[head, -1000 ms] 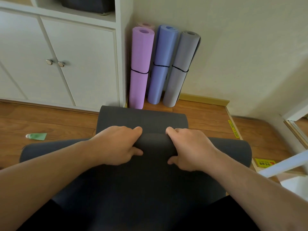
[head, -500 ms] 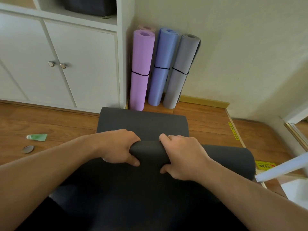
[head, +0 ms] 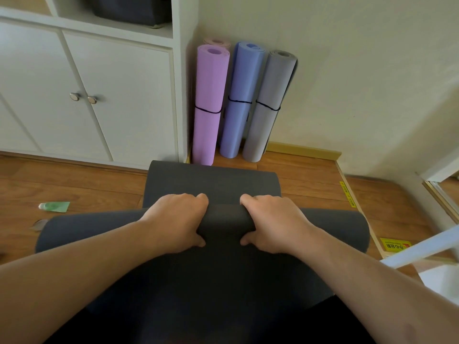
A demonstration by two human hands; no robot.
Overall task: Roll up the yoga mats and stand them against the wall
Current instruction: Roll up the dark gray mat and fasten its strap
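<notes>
A yellow rectangular floor sticker [head: 395, 244] with a red corner mark and dark characters lies at the right, its writing too small to read; a narrow yellow printed strip [head: 347, 194] runs along the wooden floor edge nearby, equally illegible. The dark grey foam yoga mat [head: 223, 281] lies partly rolled on the wooden plank floor [head: 62, 187], its roll running crosswise in front of the person and its flat end stretching toward the wall. The left hand [head: 177, 222] and the right hand [head: 272, 223] each clasp the roll near its middle, fingers curled over the top and thumbs on the near side. Against the cream wall [head: 360, 70] stand a lilac rolled mat [head: 210, 103], a blue rolled mat [head: 241, 100] and a pale grey rolled mat [head: 269, 105], each bound with a black band, beside the white cabinet [head: 119, 95]. A small green tube [head: 55, 206] lies on the floor to the left.
</notes>
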